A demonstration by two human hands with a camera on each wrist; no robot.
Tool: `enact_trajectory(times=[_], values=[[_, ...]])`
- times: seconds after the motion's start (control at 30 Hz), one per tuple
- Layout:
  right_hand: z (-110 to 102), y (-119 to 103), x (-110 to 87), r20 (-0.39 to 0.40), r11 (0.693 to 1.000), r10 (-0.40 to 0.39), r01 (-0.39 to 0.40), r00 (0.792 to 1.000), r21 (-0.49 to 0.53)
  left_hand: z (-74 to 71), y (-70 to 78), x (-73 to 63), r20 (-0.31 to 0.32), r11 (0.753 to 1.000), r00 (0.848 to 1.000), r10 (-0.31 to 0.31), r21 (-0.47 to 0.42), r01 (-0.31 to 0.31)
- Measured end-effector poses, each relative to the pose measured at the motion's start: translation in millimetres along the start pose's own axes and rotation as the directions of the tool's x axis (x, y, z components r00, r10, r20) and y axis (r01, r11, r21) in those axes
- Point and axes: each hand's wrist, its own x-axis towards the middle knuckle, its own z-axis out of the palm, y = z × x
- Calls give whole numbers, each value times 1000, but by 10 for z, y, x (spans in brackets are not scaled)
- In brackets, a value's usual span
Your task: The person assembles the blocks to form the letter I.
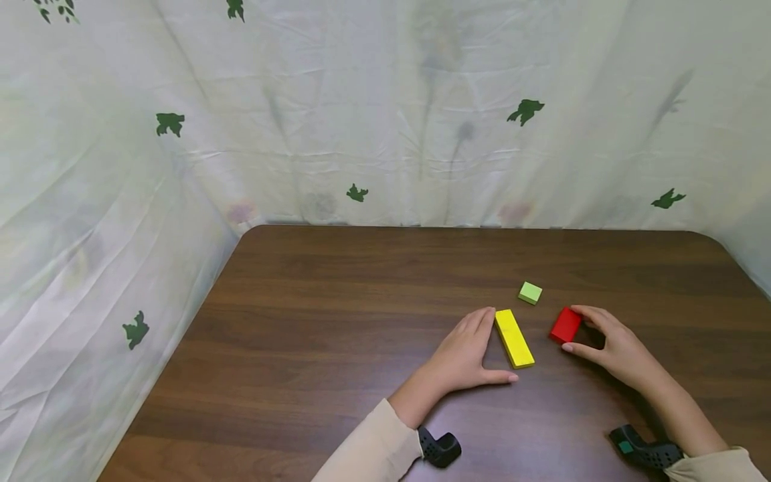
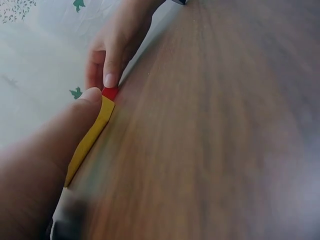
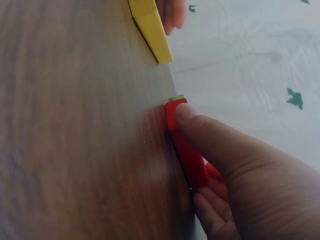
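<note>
A long yellow block (image 1: pixel 515 339) lies flat on the brown table, angled. Along its left side is my left hand (image 1: pixel 460 355), fingers straight and thumb spread out; the fingertips are at the block's far end, and the thumb tip is near its close end. Whether they touch it I cannot tell. My right hand (image 1: pixel 616 345) pinches a red block (image 1: pixel 565 325) between thumb and fingers, right of the yellow one. In the right wrist view the thumb presses one end of the red block (image 3: pixel 189 155), and the fingers curl at the other end.
A small light green block (image 1: pixel 530 292) sits on the table (image 1: pixel 337 301) beyond the yellow and red blocks. Behind the table's far edge hangs a pale curtain (image 1: pixel 385 120) with green leaf shapes. Each wrist wears a black device, the left one (image 1: pixel 441 448) close to the tabletop.
</note>
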Motion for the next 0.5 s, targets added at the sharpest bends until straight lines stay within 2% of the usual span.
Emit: enact_trajectory(times=[0.27, 0.5], values=[[2, 5, 6, 4, 1000, 2, -2, 1000, -6, 29, 38, 73, -2, 999, 1000, -27, 21, 27], [42, 38, 11, -8, 1000, -12, 12, 1000, -14, 41, 48, 97, -4, 999, 999, -46, 5, 46]])
